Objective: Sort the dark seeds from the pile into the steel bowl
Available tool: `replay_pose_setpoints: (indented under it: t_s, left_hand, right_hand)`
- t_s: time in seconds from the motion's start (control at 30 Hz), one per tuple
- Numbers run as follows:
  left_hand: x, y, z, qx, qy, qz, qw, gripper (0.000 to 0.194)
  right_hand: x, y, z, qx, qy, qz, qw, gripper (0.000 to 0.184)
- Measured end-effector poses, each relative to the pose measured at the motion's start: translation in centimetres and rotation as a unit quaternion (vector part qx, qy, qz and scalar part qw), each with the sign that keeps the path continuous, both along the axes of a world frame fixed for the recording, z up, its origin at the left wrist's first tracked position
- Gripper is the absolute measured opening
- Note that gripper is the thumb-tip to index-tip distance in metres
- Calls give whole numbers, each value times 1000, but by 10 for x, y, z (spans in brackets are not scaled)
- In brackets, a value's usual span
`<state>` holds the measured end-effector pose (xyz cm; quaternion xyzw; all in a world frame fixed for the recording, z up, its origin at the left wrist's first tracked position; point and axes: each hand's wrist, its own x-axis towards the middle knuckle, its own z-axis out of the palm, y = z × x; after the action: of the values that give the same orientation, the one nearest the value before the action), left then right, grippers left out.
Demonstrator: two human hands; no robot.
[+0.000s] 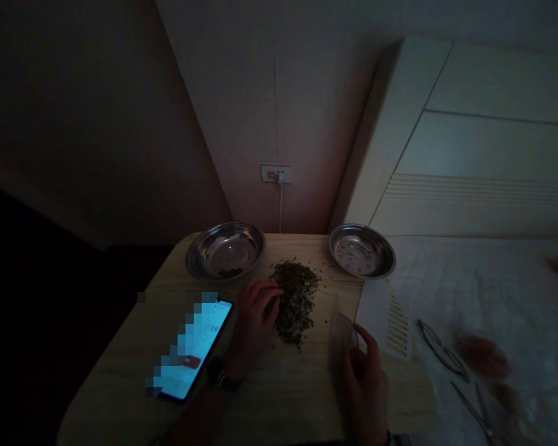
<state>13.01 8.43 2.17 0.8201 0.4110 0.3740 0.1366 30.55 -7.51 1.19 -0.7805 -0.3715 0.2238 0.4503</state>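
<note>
A pile of small dark grains (296,298) lies on a light wooden table (270,396). My left hand (255,316), with a dark watch on its wrist, rests on the table with its fingers curled at the pile's left edge, touching the grains. My right hand (365,381) grips a clear plastic cup (343,331) just right of the pile. Two round metal bowls stand behind the pile: the left bowl (225,249) holds a few dark grains, while the right bowl (361,249) looks empty.
A lit phone (193,350) lies on the table to the left of my left hand. On the white bed (493,297) to the right lie glasses (441,350) and scissors (477,412). A wall socket (276,173) with a plugged cable is behind the table. The room is dim.
</note>
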Motion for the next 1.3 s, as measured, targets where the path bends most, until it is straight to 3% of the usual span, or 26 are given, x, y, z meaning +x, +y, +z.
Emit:
replay_pose_setpoints:
  t_s: [0.2,0.63,0.73,0.9,1.03,1.3]
  left_hand:
    - [-1,-1,2,-6,4,5,1000,18]
    - [-2,-10,6,-12,-9,-16,1000,17]
    - [-3,-24,7,-55,-27,-31,998,18]
    - [3,-44,11,-209,-68,-64,973,32]
    - [10,-50,15,-317,-101,-70,941,20]
    - [10,-41,11,-330,-132,-89,930,16]
  right_hand:
    - [-2,1,-4,-16,12,90,996,50]
    - [-8,8,-3,-2,29,118,993,45]
    - [-14,13,-1,18,51,125,991,46]
    - [-20,18,5,47,88,172,980,47]
    - [-20,20,8,69,101,206,971,46]
    - [-16,15,9,69,70,186,978,49]
